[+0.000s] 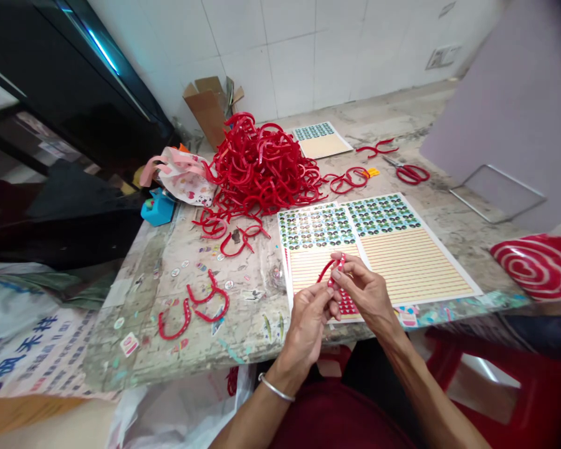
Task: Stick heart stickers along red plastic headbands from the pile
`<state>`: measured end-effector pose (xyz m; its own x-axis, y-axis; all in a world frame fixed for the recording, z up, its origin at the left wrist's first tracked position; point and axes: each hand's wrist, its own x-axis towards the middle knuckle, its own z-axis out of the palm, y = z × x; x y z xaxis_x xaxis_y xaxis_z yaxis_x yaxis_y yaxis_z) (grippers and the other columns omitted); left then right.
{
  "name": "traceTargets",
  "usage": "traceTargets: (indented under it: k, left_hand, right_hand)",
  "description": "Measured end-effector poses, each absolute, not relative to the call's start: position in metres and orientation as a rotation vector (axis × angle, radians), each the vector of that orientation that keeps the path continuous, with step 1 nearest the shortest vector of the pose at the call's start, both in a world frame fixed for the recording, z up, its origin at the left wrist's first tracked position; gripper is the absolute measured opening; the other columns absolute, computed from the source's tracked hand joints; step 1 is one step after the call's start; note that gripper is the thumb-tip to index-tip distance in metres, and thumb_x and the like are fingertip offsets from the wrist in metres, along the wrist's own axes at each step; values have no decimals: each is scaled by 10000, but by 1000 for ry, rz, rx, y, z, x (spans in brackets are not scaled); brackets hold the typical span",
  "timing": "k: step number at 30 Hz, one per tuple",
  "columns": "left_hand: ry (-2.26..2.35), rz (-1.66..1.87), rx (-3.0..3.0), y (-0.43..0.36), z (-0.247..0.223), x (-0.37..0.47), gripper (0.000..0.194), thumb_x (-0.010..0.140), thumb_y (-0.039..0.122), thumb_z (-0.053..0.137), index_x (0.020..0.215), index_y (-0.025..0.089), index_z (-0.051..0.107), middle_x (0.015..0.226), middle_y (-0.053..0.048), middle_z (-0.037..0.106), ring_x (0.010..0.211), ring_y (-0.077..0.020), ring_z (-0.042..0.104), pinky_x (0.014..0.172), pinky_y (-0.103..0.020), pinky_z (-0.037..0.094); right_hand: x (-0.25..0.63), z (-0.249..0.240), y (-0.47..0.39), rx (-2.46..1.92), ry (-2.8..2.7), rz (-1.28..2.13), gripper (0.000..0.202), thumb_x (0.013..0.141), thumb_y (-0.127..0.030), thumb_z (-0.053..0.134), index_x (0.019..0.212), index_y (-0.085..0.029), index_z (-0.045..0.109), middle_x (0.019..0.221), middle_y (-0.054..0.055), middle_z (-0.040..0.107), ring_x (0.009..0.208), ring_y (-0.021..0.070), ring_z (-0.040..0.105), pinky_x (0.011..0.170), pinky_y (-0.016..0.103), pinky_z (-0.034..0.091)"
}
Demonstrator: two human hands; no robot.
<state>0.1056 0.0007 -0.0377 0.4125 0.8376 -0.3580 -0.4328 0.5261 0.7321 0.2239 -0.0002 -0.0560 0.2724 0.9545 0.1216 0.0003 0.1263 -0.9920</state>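
Note:
Both my hands hold a red headband (326,269) over the front edge of the sticker sheets. My left hand (308,318) pinches its lower part, and my right hand (365,290) grips higher up, thumb and fingers at a red strip with white marks (341,260). Whether that strip is stuck down all along the band cannot be made out. Beneath the hands lies a sheet (306,259) with rows of small printed pictures, its lower part bare with thin lines. A patch of red-and-white stickers (348,304) shows between my hands. A similar sheet (414,262) lies to the right.
A large heap of red headbands (266,165) stands at the back. Marked headbands (174,321) lie front left. Red-handled scissors (412,174) and a metal bookend (498,193) are on the right. A blue tape dispenser (158,209) and a patterned bag (187,178) sit on the left.

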Motion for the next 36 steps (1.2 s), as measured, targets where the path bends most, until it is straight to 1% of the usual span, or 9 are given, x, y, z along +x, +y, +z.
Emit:
traceTargets:
  k: [5,15,22,27,30,34,36]
  left_hand:
    - [767,860,603,1,-38,106,150,776,221,611,691,97,618,667,-7,541,503,-53,435,508,-200,378]
    - [762,860,623,1,-39,106,144,795,207,585,716,93,622,691,-12,532,518,-50,427,508,-196,373]
    - [780,870,581,0,-41,106,101,768,174,590,724,90,624,672,-12,539,511,-54,432,495,-197,373]
    - [743,877,538,0,-43,105,67,754,141,574,747,99,625,680,-12,553,504,-56,446,486,-197,387]
    - [735,880,549,1,-45,105,107,784,203,578,749,109,616,676,-5,542,494,-56,442,474,-199,395]
    - [806,875,666,2,-48,107,241,804,303,594,662,109,590,599,17,489,452,-44,395,436,-188,375]
    - [858,894,758,3,-50,108,253,807,327,592,688,105,609,577,24,480,435,-40,380,414,-181,355]
  right_hand:
    - [225,-57,1,-1221,-1059,917,152,770,-307,653,677,-191,621,1123,109,584,1145,235,509,851,323,481]
    - [225,-58,2,-1202,-1030,935,159,770,-297,656,662,-186,620,1110,104,585,1130,226,519,859,319,473]
    - [225,-58,1,-1197,-1075,900,169,775,-297,649,653,-182,630,1080,108,584,1096,228,534,820,314,477]
    - [226,-58,-1,-1207,-1098,877,163,790,-275,635,657,-181,627,1097,110,580,1103,222,528,818,306,472]
    - [225,-60,-1,-1206,-1115,865,121,790,-256,636,690,-186,633,1098,102,581,1083,213,545,815,303,478]
    - [221,-64,-3,-1223,-1130,805,72,791,-247,634,742,-200,658,1079,87,600,1072,212,558,822,312,488]
    - [218,-65,-5,-1257,-1088,725,76,793,-252,632,745,-207,669,1098,79,606,1087,217,552,819,315,496]
